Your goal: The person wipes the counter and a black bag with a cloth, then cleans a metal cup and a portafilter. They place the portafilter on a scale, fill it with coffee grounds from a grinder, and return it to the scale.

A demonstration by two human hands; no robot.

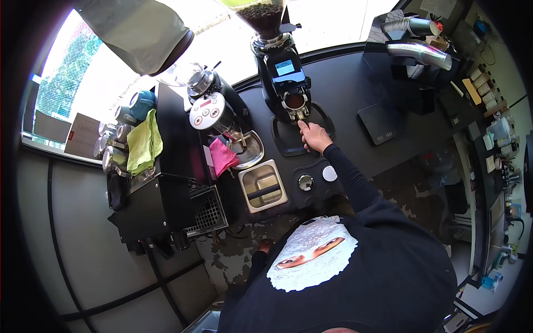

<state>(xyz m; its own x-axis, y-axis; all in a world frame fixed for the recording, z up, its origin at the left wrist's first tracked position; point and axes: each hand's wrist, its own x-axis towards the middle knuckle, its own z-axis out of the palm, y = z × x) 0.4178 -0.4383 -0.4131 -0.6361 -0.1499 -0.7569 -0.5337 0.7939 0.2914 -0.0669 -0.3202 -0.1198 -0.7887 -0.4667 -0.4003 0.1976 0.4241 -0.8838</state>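
My right hand reaches forward, its fingers wrapped round the handle end of a portafilter. The portafilter sits under the spout of a black coffee grinder, with brown ground coffee in its basket. The grinder has a lit screen, and beans fill the hopper above it. My left hand hangs low beside my body, below the counter's edge. Its fingers are too small and dark to make out.
A second grinder stands to the left. Nearer are a steel knock box, a tamper on a black mat and a pink cloth. An espresso machine occupies the left. A flat scale and stacked cups lie right.
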